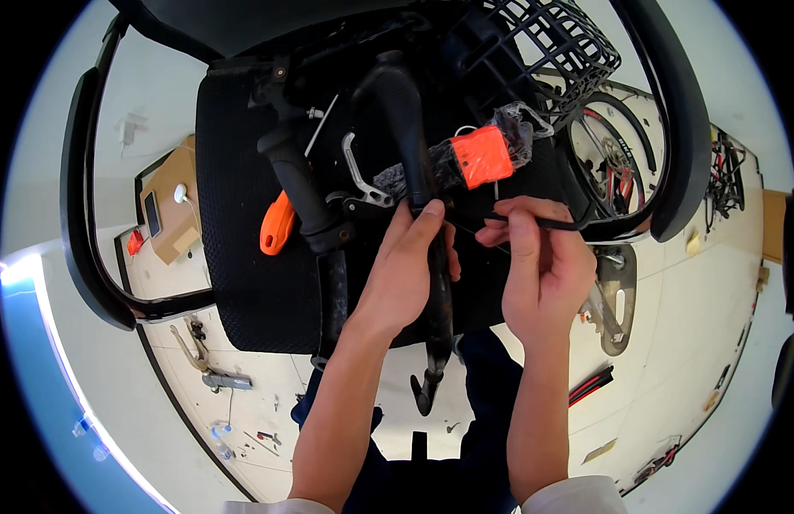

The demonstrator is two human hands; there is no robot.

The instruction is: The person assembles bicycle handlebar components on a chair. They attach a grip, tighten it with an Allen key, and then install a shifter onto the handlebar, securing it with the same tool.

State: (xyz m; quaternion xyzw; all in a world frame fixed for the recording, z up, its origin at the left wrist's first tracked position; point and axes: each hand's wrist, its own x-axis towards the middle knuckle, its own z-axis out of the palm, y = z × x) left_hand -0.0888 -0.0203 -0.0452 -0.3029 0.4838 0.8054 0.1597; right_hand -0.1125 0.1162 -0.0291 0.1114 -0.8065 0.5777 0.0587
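My left hand is closed around a long black bar, which has a thick black grip at its far end and a hooked piece at its near end. To its right, my right hand pinches a thin black rod that looks like a hex key, its inner end pointing toward the bar. A silver brake lever lies left of the bar. Just beyond my hands rests a plastic-wrapped bundle with an orange block. Farther left are another black grip and an orange-handled tool.
Everything lies on a black chair seat between two armrests. A black wire basket stands at the far right of the seat. Bicycle wheels, a metal bracket and loose tools are on the floor. A cardboard box is at left.
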